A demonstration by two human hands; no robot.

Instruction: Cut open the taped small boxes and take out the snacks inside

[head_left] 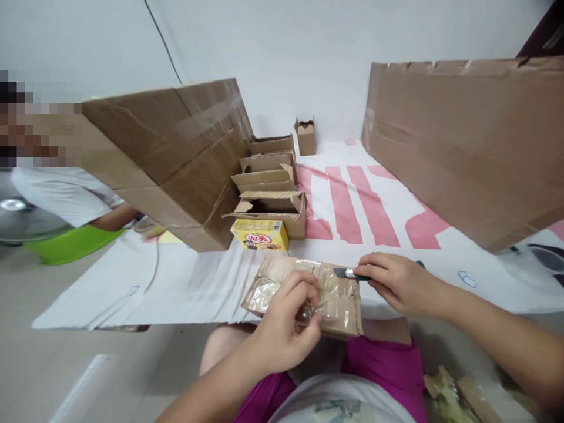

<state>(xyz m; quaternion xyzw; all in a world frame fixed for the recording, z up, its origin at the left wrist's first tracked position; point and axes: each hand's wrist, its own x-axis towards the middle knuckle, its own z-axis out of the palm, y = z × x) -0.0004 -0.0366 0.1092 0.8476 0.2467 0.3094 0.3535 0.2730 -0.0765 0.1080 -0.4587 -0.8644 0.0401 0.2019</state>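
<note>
A flat cardboard box (339, 302) with shiny clear tape across its top lies at the table's front edge, above my lap. My left hand (293, 323) rests on the box with curled fingers, gripping it at the taped surface; whether a loose bit of tape is between the fingertips is hard to see. In my right hand (396, 282) is a utility knife (346, 272) with a green handle, mostly covered by the fingers. Its blade points left, over the far right part of the box top. Just behind the box sits a yellow printed carton (259, 235).
Several open cardboard boxes (273, 202) stand in a row behind the carton, and a small box (306, 138) stands by the wall. Large cardboard panels rise at left (176, 147) and right (462, 141). Another person's arm (117, 217) shows at far left. Cardboard scraps (458, 393) lie below right.
</note>
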